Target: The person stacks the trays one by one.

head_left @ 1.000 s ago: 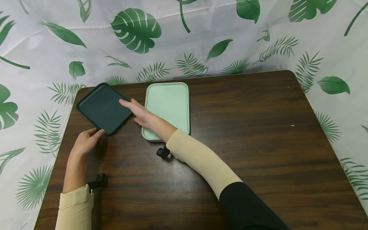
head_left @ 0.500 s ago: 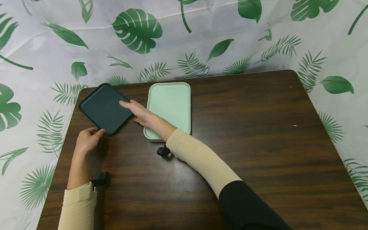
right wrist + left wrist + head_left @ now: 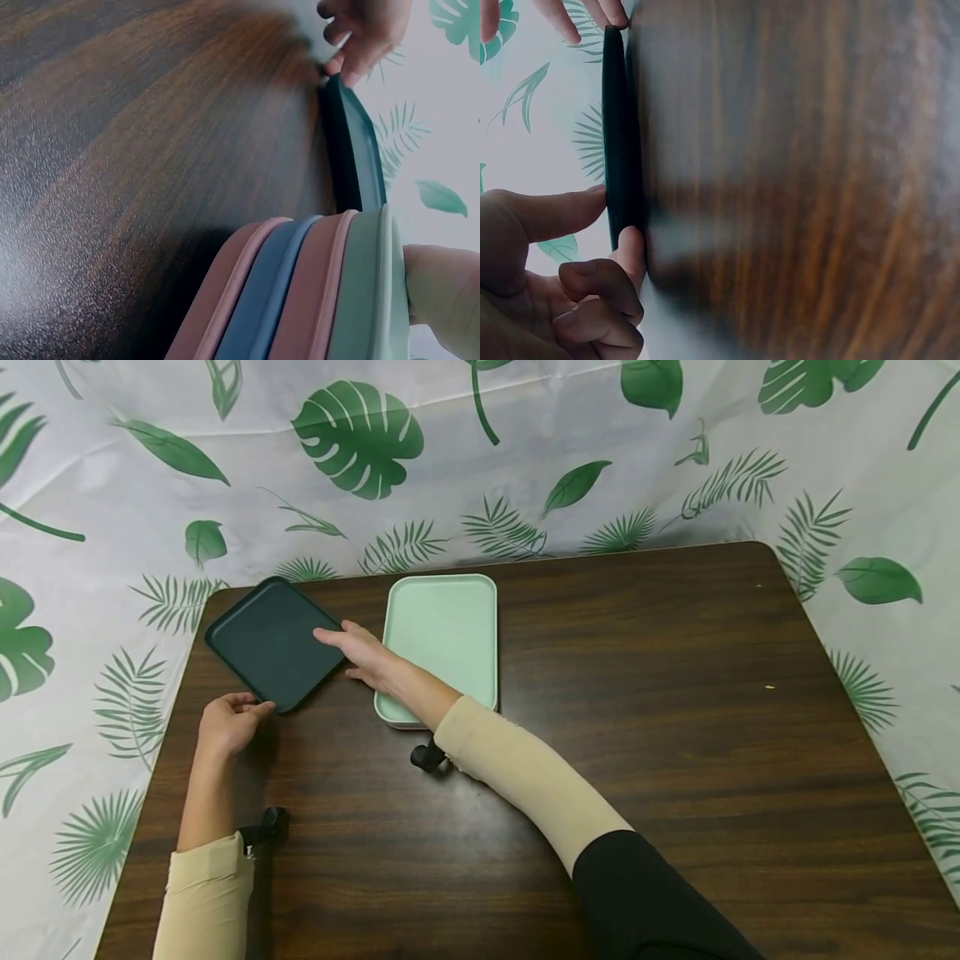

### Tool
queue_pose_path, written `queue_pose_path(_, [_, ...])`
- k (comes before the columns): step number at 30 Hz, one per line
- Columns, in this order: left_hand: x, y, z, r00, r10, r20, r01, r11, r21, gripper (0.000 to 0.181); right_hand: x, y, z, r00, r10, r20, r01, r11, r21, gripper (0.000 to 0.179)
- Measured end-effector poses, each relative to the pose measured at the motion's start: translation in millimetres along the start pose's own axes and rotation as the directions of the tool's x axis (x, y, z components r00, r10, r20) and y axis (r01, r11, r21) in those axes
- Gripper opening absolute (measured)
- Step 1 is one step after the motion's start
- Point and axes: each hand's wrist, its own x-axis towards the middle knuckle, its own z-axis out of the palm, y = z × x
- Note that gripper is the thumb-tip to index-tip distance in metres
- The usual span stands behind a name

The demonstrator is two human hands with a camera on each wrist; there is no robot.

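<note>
A dark green rectangular tray [image 3: 273, 643] lies turned at an angle at the far left of the table. My left hand [image 3: 228, 725] pinches its near corner; in the left wrist view the thumb [image 3: 562, 214] is on the rim and a fingertip [image 3: 632, 251] is at the lower side. At the tray's right corner is my right hand [image 3: 367, 656], fingers fairly straight, one reaching over the surface. To the right stands a stack of trays with a mint green one [image 3: 442, 643] on top; the right forearm crosses its near corner. Pink and blue trays [image 3: 270, 292] show beneath.
The dark brown wooden table [image 3: 637, 693] ends at a leaf-printed cloth [image 3: 525, 460] behind and at both sides. Black wrist cameras hang beside each forearm, the right one [image 3: 427, 757] just in front of the stack.
The left thumb and fingers have shifted very slightly at the dark tray's corner. The head view has moved a little since the first frame. Trays and right hand stay nearly still.
</note>
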Motion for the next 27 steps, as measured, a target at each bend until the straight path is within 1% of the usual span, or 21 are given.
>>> queue_pose_path(3, [0.9, -2.8, 0.0, 1.0, -0.009, -0.005, 0.009, 0.999, -0.032, 0.055, -0.5, 1, 1, 1.0, 0.002, -0.016, -0.002, 1.0, -0.011, 0.078])
queue_pose_path(7, [-0.5, -6.5, -1.2, 1.0, 0.015, 0.013, -0.014, 0.998, -0.069, 0.057, -0.6, 3, 3, 0.999, -0.008, -0.035, 0.006, 0.998, -0.057, 0.076])
queue_pose_path(12, [-3.1, -9.5, -3.4, 0.999, 0.038, 0.021, -0.035, 0.993, -0.113, 0.057, 0.6, 5, 5, 0.996, -0.053, -0.065, 0.041, 0.985, -0.166, 0.07])
queue_pose_path(16, [-5.1, -12.4, -3.8, 0.999, 0.04, 0.019, -0.036, 0.987, -0.158, 0.056, -1.2, 5, 6, 0.992, -0.096, -0.078, 0.077, 0.971, -0.225, 0.065])
queue_pose_path(20, [-10.7, -13.6, -6.0, 0.999, 0.041, 0.012, -0.038, 0.981, -0.19, 0.056, -4.0, 5, 7, 0.99, -0.124, -0.067, 0.104, 0.963, -0.247, 0.062])
queue_pose_path(23, [-16.1, -12.1, -9.9, 0.998, 0.065, -0.004, -0.065, 0.979, -0.195, 0.054, -6.4, 4, 7, 0.986, -0.146, -0.08, 0.122, 0.96, -0.251, 0.059])
queue_pose_path(27, [-23.6, -8.7, -16.1, 0.995, 0.102, -0.016, -0.104, 0.977, -0.187, 0.054, -10.9, 1, 6, 0.977, -0.184, -0.11, 0.156, 0.961, -0.228, 0.055])
